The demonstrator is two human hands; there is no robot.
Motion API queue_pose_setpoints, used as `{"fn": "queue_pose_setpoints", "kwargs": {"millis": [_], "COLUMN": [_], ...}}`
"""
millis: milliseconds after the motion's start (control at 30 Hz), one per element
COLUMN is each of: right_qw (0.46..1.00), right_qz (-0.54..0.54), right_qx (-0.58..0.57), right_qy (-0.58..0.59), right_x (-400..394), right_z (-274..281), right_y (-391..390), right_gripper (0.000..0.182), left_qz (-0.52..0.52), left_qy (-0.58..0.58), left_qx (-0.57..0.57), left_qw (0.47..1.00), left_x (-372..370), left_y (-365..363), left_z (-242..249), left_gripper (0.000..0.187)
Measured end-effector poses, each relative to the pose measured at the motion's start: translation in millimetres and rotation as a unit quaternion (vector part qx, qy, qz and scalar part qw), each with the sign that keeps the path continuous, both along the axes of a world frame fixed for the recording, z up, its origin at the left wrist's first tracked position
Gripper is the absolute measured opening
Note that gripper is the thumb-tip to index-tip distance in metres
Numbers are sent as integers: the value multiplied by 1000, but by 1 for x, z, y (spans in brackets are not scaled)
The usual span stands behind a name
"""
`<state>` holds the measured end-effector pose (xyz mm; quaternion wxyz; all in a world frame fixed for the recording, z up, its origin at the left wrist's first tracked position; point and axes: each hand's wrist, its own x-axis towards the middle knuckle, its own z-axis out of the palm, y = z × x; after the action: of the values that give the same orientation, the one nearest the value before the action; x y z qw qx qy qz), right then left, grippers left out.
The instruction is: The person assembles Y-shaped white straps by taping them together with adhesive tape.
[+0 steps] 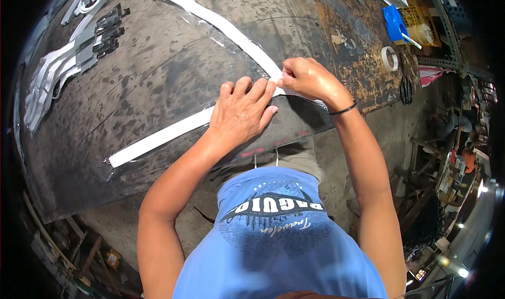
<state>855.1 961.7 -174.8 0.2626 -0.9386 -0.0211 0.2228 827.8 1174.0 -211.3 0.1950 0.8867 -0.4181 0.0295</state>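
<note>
A long white strip (163, 136) lies across the dark worktop (173, 72) near its front edge, with clear plastic film along it. My left hand (241, 108) lies flat on this strip, fingers stretched out and slightly apart. A second white length (226, 29) runs from the far edge down to the same spot; whether the two are one folded piece is hidden by my hands. At that meeting point my right hand (310, 80) is closed, thumb and fingers pinching the white strip. Some clear plastic sticks out under the right wrist.
A bundle of white straps with grey and black ends (79, 57) lies at the left. On the right stand a white tape roll (390, 59), a blue tape dispenser (393, 23) and a yellow basket (420, 17). A black cord coil (406, 90) hangs at the worktop's right edge.
</note>
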Motion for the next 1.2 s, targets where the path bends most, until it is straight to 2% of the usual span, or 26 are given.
{"fn": "queue_pose_setpoints", "kwargs": {"millis": [133, 233, 300, 333, 367, 433, 467, 533, 567, 633, 667, 733, 767, 800, 833, 867, 900, 967, 1000, 1067, 1100, 1133, 1167, 1200], "right_qw": [997, 989, 995, 999, 999, 972, 966, 952, 950, 937, 927, 907, 889, 876, 873, 908, 919, 923, 920, 914, 913, 911, 914, 914], "right_qz": [9, -32, -9, -25, -25, -152, -176, -226, -233, -262, -275, -318, -347, -381, -385, -300, -212, -171, -154, -132, -130, -127, -118, -121], "right_qx": [-79, -147, -95, -28, -26, 165, 168, 172, 170, 168, 181, 178, 184, 194, 197, 73, -52, -55, -74, -92, -113, -134, -129, -144], "right_qy": [-19, 11, -23, 9, 4, -62, -85, -118, -119, -161, -181, -210, -233, -225, -226, -282, -328, -340, -352, -372, -371, -367, -367, -359], "right_x": [3, 10, 6, 6, 1, -15, -27, -56, -70, -100, -115, -139, -150, -159, -165, -168, -172, -173, -171, -161, -159, -157, -156, -152], "right_z": [0, 8, 2, 4, 8, 24, 32, 51, 52, 53, 53, 58, 60, 67, 63, 54, 42, 12, 3, -12, -20, -25, -27, -28], "right_y": [-2, -11, -14, -20, -27, -40, -50, -66, -73, -88, -94, -105, -108, -108, -110, -115, -116, -105, -98, -96, -97, -96, -98, -103], "right_gripper": [41, 49, 51, 43, 43, 41, 36, 26, 26, 25, 25, 24, 23, 23, 23, 24, 26, 32, 32, 32, 31, 30, 30, 29], "left_qz": [1, 2, -2, -3, -4, -9, -10, 23, 16, 17, 5, -5, -13, -4, 5, -11, -13, -18, 10, 23, 37, 24, -50, -127], "left_qy": [-14, -24, -32, -38, -43, -11, -11, 21, 24, -1, 6, -58, -53, -34, -21, 7, 0, 26, 37, 107, 34, -66, 53, -8], "left_qx": [2, -3, -14, -26, -24, -51, -48, -159, -159, -283, -289, -215, -216, -101, 17, 61, 66, -13, -134, -323, -391, -425, -701, -747], "left_qw": [1000, 1000, 999, 999, 999, 999, 999, 987, 987, 959, 957, 975, 975, 994, 1000, 998, 998, 999, 990, 940, 919, 902, 710, 652], "left_x": [0, -1, -2, 0, 1, 1, 3, 13, 19, 32, 33, 38, 37, 34, 34, 34, 35, 39, 43, 48, 54, 53, 37, 21], "left_y": [0, 0, 0, 1, 2, 4, 3, -5, -16, -49, -67, -100, -111, -117, -121, -119, -118, -113, -111, -90, -71, -38, 3, 34], "left_z": [-1, -1, 0, 2, 3, 5, 8, 24, 33, 51, 48, 41, 22, -8, -12, -13, -13, -17, -13, 41, 75, 118, 163, 206], "left_gripper": [51, 51, 50, 49, 49, 52, 52, 62, 62, 68, 68, 74, 74, 75, 76, 75, 75, 75, 65, 54, 34, 23, 11, 12]}}
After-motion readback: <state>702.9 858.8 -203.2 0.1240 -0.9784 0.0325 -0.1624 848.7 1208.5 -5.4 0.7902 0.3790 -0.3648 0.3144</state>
